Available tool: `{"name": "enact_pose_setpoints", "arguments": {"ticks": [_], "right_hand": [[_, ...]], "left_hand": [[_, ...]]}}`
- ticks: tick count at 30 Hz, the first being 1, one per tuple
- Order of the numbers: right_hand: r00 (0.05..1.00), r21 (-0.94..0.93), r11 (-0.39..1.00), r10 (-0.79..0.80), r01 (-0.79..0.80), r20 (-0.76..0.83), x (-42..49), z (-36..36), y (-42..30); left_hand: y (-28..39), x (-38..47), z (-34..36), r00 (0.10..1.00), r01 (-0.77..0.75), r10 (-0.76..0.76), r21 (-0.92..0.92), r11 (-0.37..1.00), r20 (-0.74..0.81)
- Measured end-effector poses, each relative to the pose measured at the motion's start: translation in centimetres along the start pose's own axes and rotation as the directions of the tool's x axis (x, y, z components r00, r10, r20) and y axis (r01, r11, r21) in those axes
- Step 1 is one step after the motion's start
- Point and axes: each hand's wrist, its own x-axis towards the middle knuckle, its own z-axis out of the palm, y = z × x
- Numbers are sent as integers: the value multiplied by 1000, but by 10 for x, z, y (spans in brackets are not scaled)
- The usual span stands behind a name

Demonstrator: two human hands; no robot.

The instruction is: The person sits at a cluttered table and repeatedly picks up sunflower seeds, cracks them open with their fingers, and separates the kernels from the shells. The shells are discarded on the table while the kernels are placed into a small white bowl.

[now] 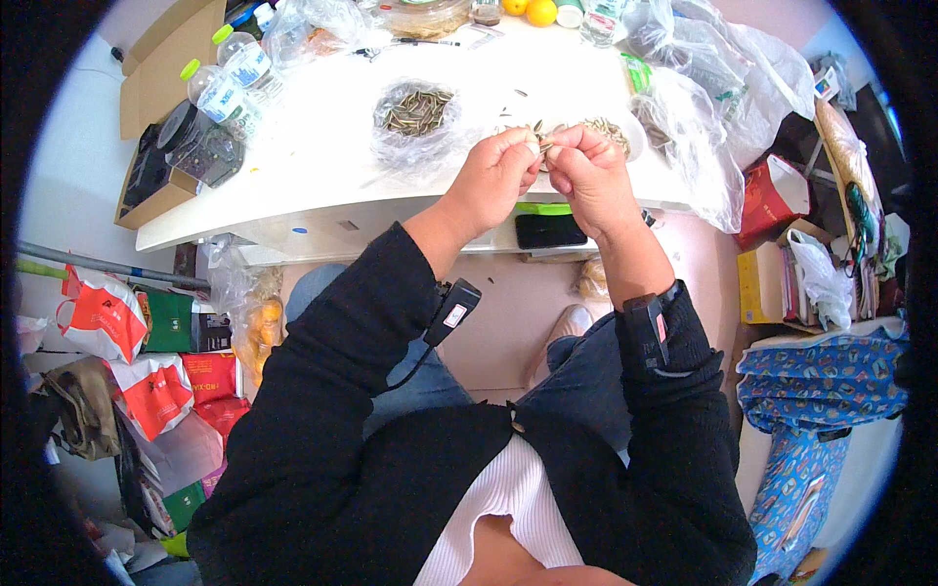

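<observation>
My left hand (495,172) and my right hand (593,172) meet above the table, thumbs and forefingers pinching a striped sunflower seed (544,147) between them. To the left of my hands, a clear plastic bag (381,150) lies open around a heap of unshelled sunflower seeds (419,112). Pale shelled kernels (605,130) lie just beyond my right hand, on what looks like a white dish (636,139) partly hidden by that hand. A few loose seeds (521,93) are scattered on the white tabletop behind my fingers.
Two bottles with green caps (220,95) and a dark-lidded jar (205,143) stand at the left. Clear plastic bags (692,139) spread over the right side. Oranges (541,12) sit at the back. A black phone (551,231) lies below the table's front edge (330,212).
</observation>
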Motion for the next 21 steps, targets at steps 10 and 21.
{"name": "enact_pose_setpoints", "arguments": {"ticks": [10,21], "right_hand": [[1000,-8,1000,-18,18,-1,-2,3,4],[998,-63,997,-51,50,-24,-6,11,2]], "left_hand": [[5,-1,2,999,41,-42,-93,995,-13],[1,-5,6,924,-201,334,509,837,-184]]}}
